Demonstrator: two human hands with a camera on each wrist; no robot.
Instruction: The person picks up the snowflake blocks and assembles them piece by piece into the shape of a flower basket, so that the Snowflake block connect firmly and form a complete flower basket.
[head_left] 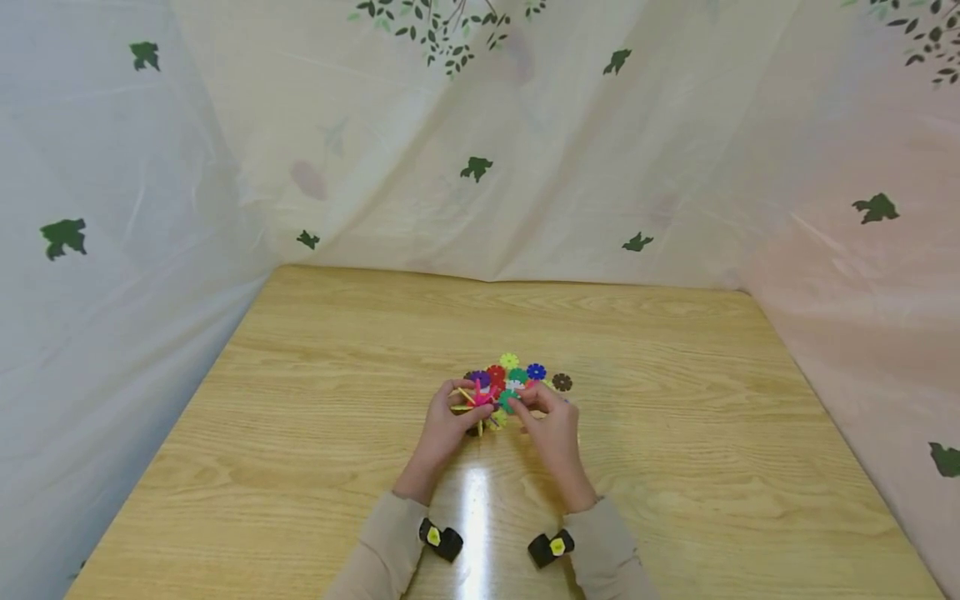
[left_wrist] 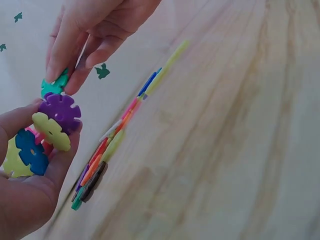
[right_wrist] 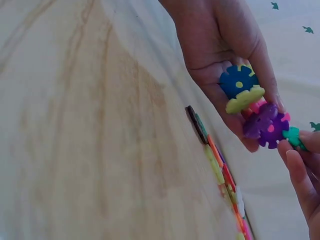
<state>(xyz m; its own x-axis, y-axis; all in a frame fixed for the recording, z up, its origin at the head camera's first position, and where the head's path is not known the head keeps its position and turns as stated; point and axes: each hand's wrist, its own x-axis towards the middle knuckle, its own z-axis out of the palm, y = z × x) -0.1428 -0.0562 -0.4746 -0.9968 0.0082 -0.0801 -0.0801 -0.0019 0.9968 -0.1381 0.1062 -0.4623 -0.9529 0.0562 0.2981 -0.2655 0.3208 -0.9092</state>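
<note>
1 green disc (left_wrist: 52, 88) is partly hidden by right-hand fingers (left_wrist: 59, 56).

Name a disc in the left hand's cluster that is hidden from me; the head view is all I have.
Observer: A blue disc. Both wrist views show it among the pieces in the left hand.

Operator: Tell me what sits right against it.

Observer: A yellow disc, set at an angle to the blue one.

Operator: Now check the green disc in the right hand. Say what it meets.

Observer: From the wrist views, it appears to touch the edge of a purple disc in the cluster. Whether they are slotted together, I can't tell.
</note>
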